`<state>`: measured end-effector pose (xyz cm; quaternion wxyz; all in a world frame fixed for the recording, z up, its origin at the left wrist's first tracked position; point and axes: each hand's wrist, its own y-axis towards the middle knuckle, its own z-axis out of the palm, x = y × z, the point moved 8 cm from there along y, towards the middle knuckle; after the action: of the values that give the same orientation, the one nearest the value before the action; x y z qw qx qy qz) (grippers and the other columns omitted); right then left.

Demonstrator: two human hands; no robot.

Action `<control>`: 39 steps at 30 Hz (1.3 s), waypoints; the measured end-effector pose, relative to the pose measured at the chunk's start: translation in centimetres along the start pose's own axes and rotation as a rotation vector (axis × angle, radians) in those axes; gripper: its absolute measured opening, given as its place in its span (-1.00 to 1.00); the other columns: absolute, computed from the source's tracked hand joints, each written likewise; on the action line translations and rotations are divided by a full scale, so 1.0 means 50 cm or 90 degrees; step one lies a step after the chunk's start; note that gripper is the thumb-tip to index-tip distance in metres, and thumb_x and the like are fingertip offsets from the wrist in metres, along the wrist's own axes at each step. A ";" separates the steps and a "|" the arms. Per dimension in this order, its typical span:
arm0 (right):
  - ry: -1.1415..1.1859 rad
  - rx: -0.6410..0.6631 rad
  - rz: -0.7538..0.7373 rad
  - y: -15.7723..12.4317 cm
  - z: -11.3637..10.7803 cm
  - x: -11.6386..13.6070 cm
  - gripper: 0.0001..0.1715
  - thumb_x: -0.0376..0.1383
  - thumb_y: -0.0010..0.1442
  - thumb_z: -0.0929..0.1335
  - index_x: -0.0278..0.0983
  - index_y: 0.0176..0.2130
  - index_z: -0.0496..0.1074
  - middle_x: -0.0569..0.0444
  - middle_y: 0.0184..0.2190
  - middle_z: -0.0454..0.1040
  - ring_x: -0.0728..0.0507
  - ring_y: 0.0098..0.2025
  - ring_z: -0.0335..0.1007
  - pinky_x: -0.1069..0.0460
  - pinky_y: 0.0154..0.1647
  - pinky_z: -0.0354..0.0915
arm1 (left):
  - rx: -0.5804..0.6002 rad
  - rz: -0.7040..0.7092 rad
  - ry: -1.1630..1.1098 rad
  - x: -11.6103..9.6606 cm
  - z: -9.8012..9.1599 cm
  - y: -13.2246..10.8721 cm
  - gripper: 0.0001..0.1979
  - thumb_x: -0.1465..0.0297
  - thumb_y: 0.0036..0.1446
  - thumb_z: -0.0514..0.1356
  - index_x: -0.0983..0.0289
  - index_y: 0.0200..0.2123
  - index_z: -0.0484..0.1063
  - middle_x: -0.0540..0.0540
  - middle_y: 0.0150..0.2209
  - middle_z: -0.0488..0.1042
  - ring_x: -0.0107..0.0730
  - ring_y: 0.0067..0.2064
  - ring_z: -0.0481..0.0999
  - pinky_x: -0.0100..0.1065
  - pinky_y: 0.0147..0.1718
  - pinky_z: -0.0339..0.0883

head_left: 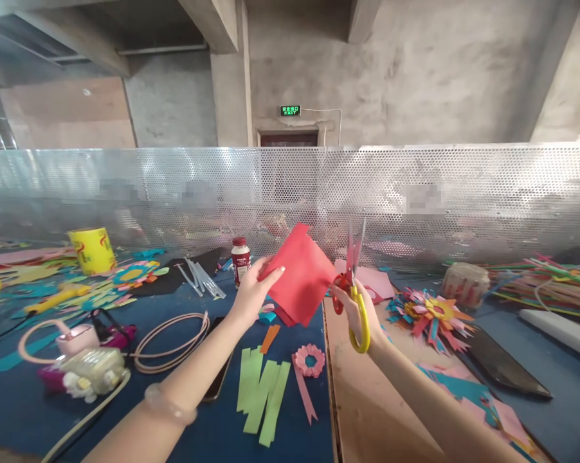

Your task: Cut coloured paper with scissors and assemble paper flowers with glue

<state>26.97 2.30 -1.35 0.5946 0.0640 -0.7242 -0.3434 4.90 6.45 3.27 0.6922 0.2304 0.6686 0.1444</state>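
My left hand (pixel 251 292) pinches the left edge of a sheet of red paper (pixel 299 273), which is held up above the table. In my right hand (pixel 364 315) is a pair of scissors (pixel 360 315) with one yellow and one red handle. Their blades point upward and stand slightly apart, to the right of the paper. Below the paper lie several light green paper strips (pixel 261 392), a small orange strip (pixel 269 339) and a pink paper rosette (pixel 310 361) with a pink tail.
A dark red bottle (pixel 240 260), clear glue sticks (pixel 200 276) and a yellow tape roll (pixel 92 251) stand or lie to the left. A coiled cable (pixel 172 344) lies nearer. Rightward are a paper flower (pixel 432 312), a phone (pixel 505 363) and a jar (pixel 465 283). A perforated metal screen (pixel 198 173) closes the back.
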 end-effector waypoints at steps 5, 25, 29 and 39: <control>-0.099 -0.082 -0.039 0.000 -0.043 -0.032 -0.72 -0.14 0.08 0.32 -0.27 -0.26 0.30 0.08 -0.45 0.37 -0.10 -0.47 0.26 -0.03 -0.42 0.26 | -0.021 0.021 0.069 -0.023 -0.080 0.043 -0.55 0.23 -0.06 0.30 0.31 -0.10 0.40 0.20 -0.09 0.51 -0.11 -0.05 0.49 -0.19 -0.08 0.36; -0.253 0.108 -0.506 -0.132 0.070 0.135 -0.64 -0.48 0.08 0.26 -0.28 -0.09 0.20 -0.03 -0.33 0.34 -0.18 -0.33 0.23 -0.08 -0.37 0.23 | 0.488 0.283 0.568 -0.093 0.056 -0.064 -0.86 0.46 0.12 0.19 0.20 -0.23 0.47 -0.03 -0.25 0.52 -0.42 -0.21 0.46 -0.39 -0.20 0.29; -0.291 0.134 -0.540 -0.143 0.081 0.141 -0.68 -0.46 0.08 0.24 -0.30 -0.11 0.19 -0.03 -0.37 0.34 -0.18 -0.37 0.21 -0.07 -0.41 0.21 | 0.509 0.282 0.582 -0.089 0.073 -0.075 -0.88 0.48 0.13 0.18 0.18 -0.26 0.47 -0.05 -0.30 0.51 -0.43 -0.25 0.45 -0.41 -0.26 0.27; -0.312 0.122 -0.548 -0.135 0.082 0.138 -0.65 -0.47 -0.02 0.22 -0.27 -0.17 0.23 0.01 -0.41 0.31 -0.17 -0.40 0.19 -0.04 -0.43 0.18 | 0.521 0.275 0.559 -0.058 0.084 -0.066 -0.84 0.38 0.16 0.16 0.17 -0.22 0.52 0.01 -0.29 0.55 -0.38 -0.25 0.49 -0.37 -0.23 0.31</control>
<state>19.17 -4.52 0.21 0.2034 0.3288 -0.7787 -0.4941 8.54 1.64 4.06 0.1647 0.5252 0.8295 0.0948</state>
